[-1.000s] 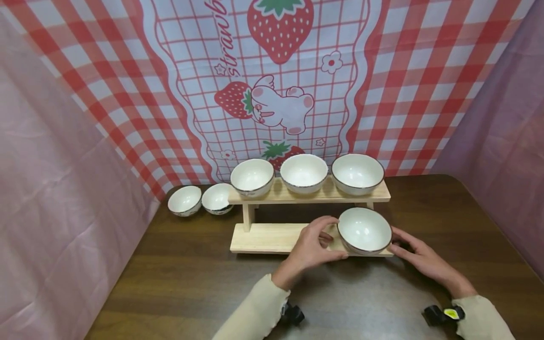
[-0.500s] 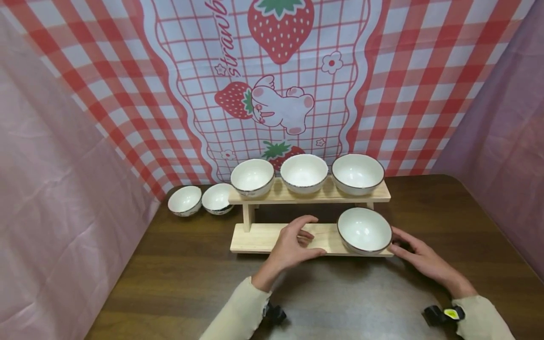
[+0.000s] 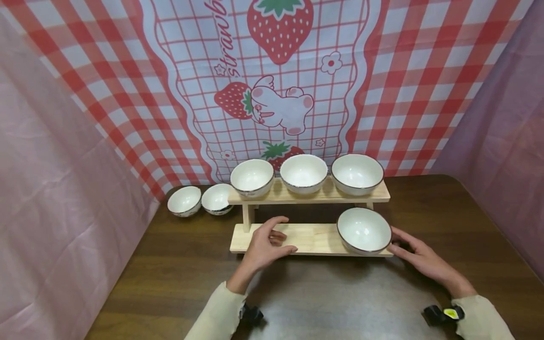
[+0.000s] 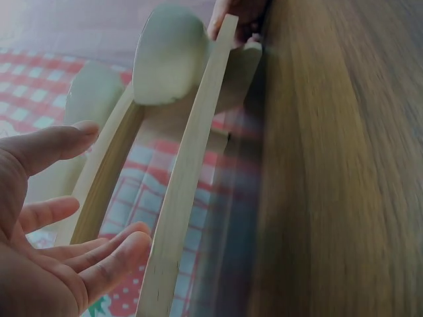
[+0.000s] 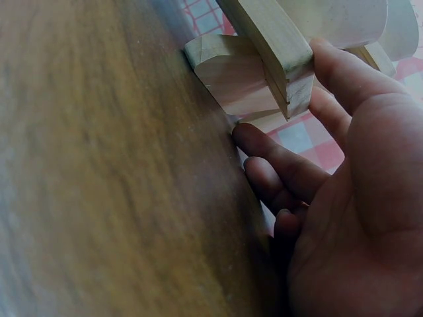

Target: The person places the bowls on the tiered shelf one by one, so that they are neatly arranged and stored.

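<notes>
A white bowl (image 3: pixel 364 230) with a dark rim sits at the right end of the lower board (image 3: pixel 314 238) of a two-tier wooden stand. My right hand (image 3: pixel 425 257) rests against the right side of that bowl and the board's end. In the right wrist view, the thumb lies by the bowl (image 5: pixel 337 20) and the other fingers are beneath the board's level. My left hand (image 3: pixel 263 243) hovers over the lower board's left part, thumb and fingers spread apart, holding nothing. Left of the bowl (image 4: pixel 172 59), that hand shows a gap in the left wrist view.
Three similar bowls line the upper board: left (image 3: pixel 252 177), middle (image 3: pixel 303 173) and right (image 3: pixel 357 174). Two smaller-looking bowls, one (image 3: pixel 184 201) beside another (image 3: pixel 217 198), stand on the brown table (image 3: pixel 182 269) left of the stand. A strawberry-patterned cloth (image 3: pixel 284 89) hangs behind.
My left hand has let go of the lower bowl's left side and moved leftward along the lower board. The right hand and the bowls have stayed in place.
</notes>
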`<state>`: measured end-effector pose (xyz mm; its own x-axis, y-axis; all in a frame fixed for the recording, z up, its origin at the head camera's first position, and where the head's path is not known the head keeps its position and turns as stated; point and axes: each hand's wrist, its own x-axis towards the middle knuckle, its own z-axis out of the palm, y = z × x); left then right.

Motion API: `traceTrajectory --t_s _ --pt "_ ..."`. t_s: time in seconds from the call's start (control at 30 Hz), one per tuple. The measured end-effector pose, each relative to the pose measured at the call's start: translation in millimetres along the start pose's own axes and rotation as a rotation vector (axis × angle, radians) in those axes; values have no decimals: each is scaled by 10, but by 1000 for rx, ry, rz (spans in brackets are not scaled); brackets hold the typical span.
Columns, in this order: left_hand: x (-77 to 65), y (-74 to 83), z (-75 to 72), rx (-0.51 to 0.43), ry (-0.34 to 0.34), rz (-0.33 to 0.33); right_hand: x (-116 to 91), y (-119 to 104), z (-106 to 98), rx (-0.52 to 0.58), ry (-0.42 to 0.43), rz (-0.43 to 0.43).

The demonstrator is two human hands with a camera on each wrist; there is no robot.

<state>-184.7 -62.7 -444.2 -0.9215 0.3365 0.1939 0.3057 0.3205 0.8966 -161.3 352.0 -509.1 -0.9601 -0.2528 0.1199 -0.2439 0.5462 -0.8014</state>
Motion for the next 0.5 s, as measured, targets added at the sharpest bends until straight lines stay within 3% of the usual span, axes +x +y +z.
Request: traceTrajectory --t_s 0.5 --pt "-101 -105 -303 -7 117 -80 -12 -1 11 18 12 -29"
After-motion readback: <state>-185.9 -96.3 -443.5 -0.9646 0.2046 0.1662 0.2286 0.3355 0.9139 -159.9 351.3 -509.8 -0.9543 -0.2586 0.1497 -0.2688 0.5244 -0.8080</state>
